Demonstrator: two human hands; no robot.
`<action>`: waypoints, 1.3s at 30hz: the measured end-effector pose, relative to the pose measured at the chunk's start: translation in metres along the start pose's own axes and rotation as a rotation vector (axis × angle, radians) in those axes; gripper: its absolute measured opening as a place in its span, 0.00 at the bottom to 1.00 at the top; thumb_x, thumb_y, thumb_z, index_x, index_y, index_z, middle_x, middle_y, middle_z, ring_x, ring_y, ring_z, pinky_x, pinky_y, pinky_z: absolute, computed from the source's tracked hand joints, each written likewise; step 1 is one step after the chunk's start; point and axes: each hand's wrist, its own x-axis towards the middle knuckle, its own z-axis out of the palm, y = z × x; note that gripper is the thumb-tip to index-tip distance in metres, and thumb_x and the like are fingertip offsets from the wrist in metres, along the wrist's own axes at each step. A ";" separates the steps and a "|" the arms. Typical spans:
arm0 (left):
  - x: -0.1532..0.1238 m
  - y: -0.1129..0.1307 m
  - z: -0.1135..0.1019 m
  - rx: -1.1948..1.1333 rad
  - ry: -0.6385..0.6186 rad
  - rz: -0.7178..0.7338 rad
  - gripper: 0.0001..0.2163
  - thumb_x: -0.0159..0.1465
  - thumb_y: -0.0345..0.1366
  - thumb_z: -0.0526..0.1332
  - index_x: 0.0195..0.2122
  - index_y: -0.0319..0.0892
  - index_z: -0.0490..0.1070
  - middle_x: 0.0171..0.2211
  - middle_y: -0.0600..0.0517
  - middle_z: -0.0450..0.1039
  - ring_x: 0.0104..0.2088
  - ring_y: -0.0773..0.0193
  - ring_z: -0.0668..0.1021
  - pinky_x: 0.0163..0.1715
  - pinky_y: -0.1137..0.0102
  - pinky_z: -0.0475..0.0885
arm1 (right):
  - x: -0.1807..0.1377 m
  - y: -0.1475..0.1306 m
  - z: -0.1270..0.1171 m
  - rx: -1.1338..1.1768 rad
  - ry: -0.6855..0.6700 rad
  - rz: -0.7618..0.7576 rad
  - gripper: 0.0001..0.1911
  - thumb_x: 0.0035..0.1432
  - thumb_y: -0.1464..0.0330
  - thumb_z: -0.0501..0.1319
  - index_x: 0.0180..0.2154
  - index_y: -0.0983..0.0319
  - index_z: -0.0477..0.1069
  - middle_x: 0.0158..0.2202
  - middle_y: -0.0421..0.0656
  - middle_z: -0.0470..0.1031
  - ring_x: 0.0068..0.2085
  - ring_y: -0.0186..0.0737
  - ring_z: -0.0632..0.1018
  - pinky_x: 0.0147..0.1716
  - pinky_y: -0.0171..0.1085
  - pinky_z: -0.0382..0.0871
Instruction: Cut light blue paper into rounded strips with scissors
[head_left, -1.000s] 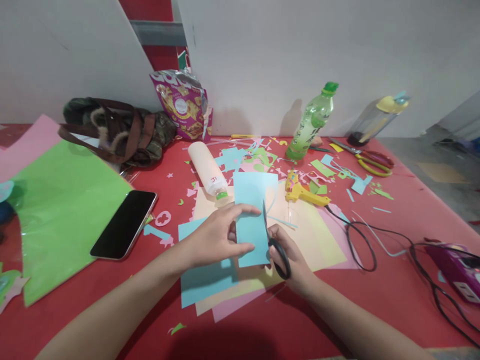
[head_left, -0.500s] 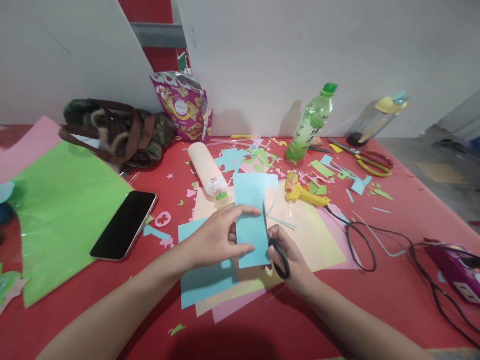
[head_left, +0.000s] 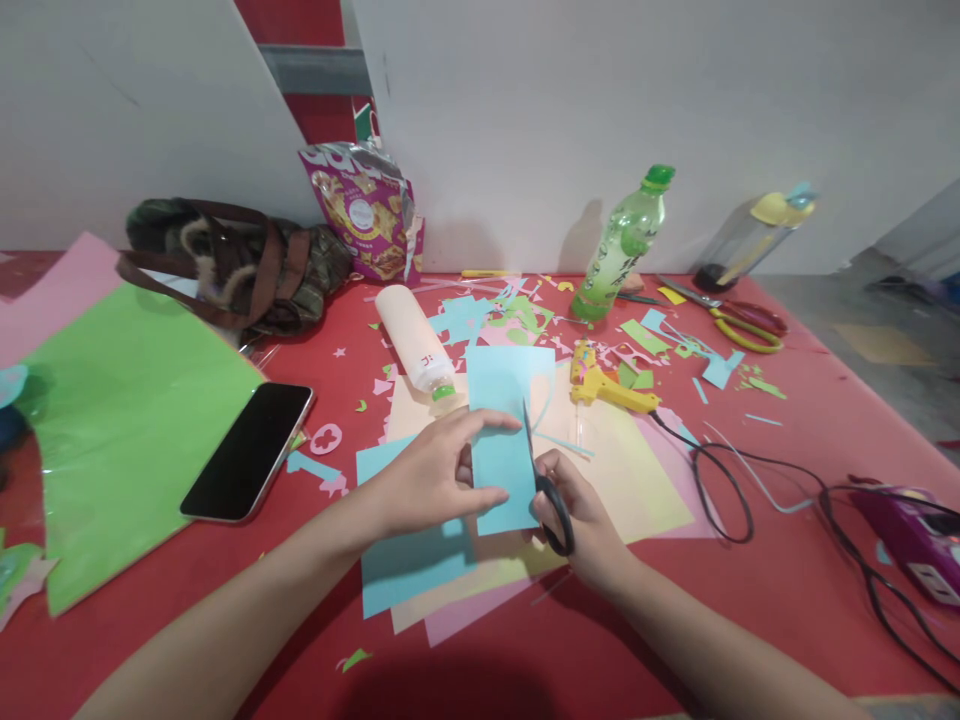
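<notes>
Left of the glue gun [head_left: 613, 390] was blue paper [head_left: 504, 465], in the left hand's half-spread grip [head_left: 424, 470]. The right hand's curled grip [head_left: 589, 525] held scissors [head_left: 553, 492]; sagging paper could have skewed the cut

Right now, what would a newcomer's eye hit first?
Probably the blue paper near the middle, in the left hand, with the right hand holding scissors along its right side. Next, the big green sheet at left, then the green-capped bottle near the back wall.
</notes>
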 end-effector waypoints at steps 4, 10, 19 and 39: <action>0.000 -0.001 0.000 -0.011 -0.007 0.000 0.21 0.50 0.33 0.60 0.46 0.44 0.60 0.34 0.54 0.61 0.21 0.75 0.61 0.22 0.77 0.65 | 0.000 0.000 0.000 -0.006 0.000 -0.001 0.19 0.45 0.54 0.59 0.27 0.59 0.53 0.19 0.30 0.56 0.17 0.23 0.61 0.16 0.26 0.57; 0.001 -0.001 0.001 -0.019 -0.033 0.000 0.21 0.50 0.33 0.61 0.46 0.44 0.60 0.33 0.55 0.60 0.20 0.76 0.60 0.19 0.78 0.61 | 0.001 -0.003 -0.004 -0.099 0.010 -0.051 0.20 0.45 0.51 0.57 0.29 0.59 0.53 0.19 0.31 0.56 0.18 0.26 0.62 0.17 0.27 0.55; 0.001 -0.003 0.003 -0.037 -0.041 -0.001 0.22 0.50 0.33 0.61 0.46 0.45 0.60 0.27 0.58 0.57 0.20 0.75 0.60 0.18 0.78 0.58 | 0.001 -0.004 -0.003 -0.132 0.025 -0.048 0.20 0.46 0.51 0.56 0.29 0.59 0.53 0.19 0.31 0.53 0.18 0.25 0.59 0.18 0.27 0.54; -0.001 -0.002 0.003 -0.045 -0.050 -0.055 0.29 0.50 0.35 0.61 0.52 0.45 0.52 0.23 0.59 0.54 0.20 0.72 0.61 0.19 0.77 0.59 | 0.002 -0.002 -0.001 -0.079 0.027 0.018 0.20 0.45 0.52 0.58 0.28 0.58 0.52 0.16 0.29 0.52 0.15 0.24 0.57 0.14 0.26 0.51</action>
